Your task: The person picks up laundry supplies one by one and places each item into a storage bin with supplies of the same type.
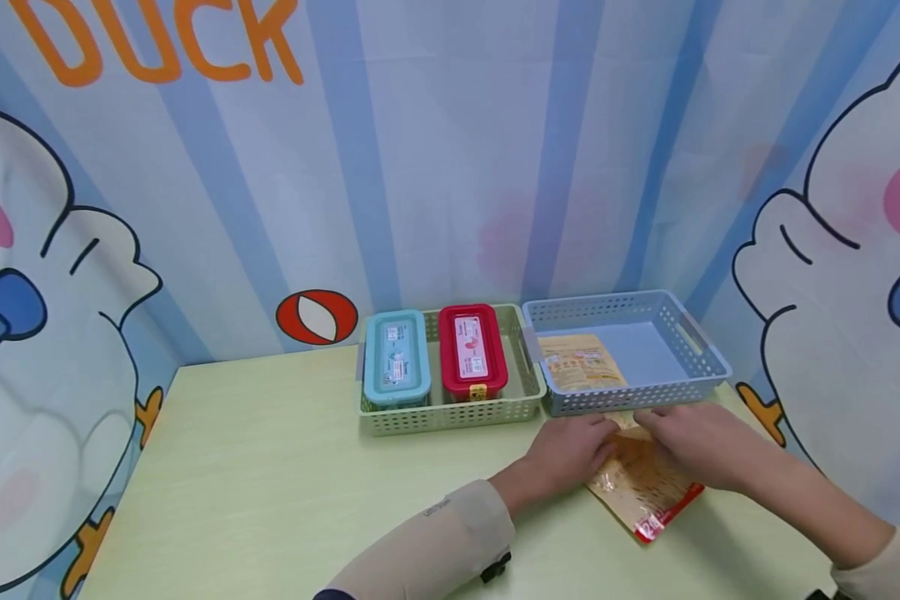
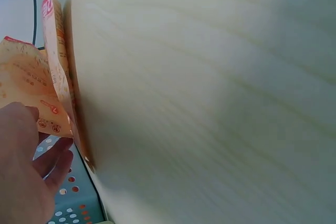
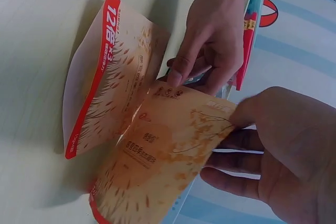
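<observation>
A beige and orange paper-like packet [image 1: 637,487] with a red edge stands off the table in front of the blue basket [image 1: 690,390]. In the right wrist view the packet [image 3: 163,142] is bent along a crease into two panels, its red-edged ends spread apart. My left hand [image 1: 572,450] pinches it by the edge near the crease, thumb on the printed face. My right hand [image 1: 701,439] pinches a corner of one panel between thumb and fingers. The left wrist view catches my left hand [image 2: 23,163] beside the packet [image 2: 26,80].
A similar packet [image 1: 581,362] lies in the blue basket's left part. Left of that, a green basket [image 1: 450,414] holds a blue-lidded box [image 1: 396,358] and a red-lidded box [image 1: 472,350]. A printed curtain [image 1: 450,150] hangs behind the pale table [image 1: 255,483].
</observation>
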`<state>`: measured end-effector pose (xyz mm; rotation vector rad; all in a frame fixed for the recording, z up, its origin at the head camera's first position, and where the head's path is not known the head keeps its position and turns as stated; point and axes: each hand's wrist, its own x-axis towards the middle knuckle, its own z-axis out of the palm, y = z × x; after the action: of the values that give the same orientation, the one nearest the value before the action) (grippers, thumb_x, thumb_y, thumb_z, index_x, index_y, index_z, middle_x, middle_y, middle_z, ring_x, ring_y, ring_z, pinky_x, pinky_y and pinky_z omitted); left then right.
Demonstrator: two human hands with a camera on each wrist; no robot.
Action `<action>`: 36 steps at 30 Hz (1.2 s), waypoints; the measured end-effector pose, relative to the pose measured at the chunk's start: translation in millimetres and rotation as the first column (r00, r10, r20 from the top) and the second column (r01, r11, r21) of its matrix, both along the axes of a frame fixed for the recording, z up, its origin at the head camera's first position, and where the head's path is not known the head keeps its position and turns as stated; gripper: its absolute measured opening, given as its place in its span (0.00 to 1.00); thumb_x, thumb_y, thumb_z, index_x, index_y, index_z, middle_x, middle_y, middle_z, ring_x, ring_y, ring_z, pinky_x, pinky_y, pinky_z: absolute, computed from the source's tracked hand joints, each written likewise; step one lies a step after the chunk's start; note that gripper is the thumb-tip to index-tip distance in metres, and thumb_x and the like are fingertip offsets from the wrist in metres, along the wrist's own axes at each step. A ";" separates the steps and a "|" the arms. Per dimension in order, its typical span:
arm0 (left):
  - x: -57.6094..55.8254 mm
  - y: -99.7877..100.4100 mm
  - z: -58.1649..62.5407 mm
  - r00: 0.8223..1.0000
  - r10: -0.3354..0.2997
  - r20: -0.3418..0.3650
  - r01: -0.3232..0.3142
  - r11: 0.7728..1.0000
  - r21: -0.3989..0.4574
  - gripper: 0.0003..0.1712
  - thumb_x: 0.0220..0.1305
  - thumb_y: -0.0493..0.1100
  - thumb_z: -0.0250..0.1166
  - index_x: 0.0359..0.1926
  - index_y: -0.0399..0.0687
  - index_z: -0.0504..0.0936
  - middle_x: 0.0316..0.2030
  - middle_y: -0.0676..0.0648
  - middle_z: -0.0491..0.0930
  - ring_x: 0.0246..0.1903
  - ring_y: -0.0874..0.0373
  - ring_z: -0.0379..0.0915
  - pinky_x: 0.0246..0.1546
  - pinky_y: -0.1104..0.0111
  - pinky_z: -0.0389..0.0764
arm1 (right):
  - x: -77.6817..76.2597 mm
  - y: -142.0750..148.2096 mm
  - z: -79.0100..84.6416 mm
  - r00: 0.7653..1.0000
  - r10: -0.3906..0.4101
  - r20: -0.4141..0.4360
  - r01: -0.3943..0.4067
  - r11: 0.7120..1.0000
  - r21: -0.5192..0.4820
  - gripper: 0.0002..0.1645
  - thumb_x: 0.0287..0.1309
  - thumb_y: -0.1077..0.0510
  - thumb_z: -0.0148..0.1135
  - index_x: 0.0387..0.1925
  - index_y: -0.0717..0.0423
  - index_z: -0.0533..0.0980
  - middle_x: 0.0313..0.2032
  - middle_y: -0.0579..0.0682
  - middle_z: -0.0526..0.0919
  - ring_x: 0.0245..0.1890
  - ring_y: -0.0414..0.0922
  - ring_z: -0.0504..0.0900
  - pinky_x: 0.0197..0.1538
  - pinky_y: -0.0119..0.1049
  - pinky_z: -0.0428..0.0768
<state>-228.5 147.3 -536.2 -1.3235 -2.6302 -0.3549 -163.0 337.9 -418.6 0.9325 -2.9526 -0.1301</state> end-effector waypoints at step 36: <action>-4.2 -21.1 33.6 0.991 0.044 0.129 -0.075 0.965 0.251 0.03 0.77 0.49 0.66 0.44 0.62 0.87 0.35 0.64 0.84 0.32 0.73 0.74 0.34 0.81 0.74 | -9.8 4.8 15.9 0.931 -0.057 -0.360 0.002 0.988 -0.151 0.17 0.53 0.71 0.70 0.41 0.55 0.75 0.27 0.47 0.81 0.21 0.42 0.69 0.20 0.33 0.67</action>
<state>-232.7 126.2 -502.6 -1.1712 -2.6038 -0.7603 -172.8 342.7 -402.7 0.7497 -2.5933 -0.0728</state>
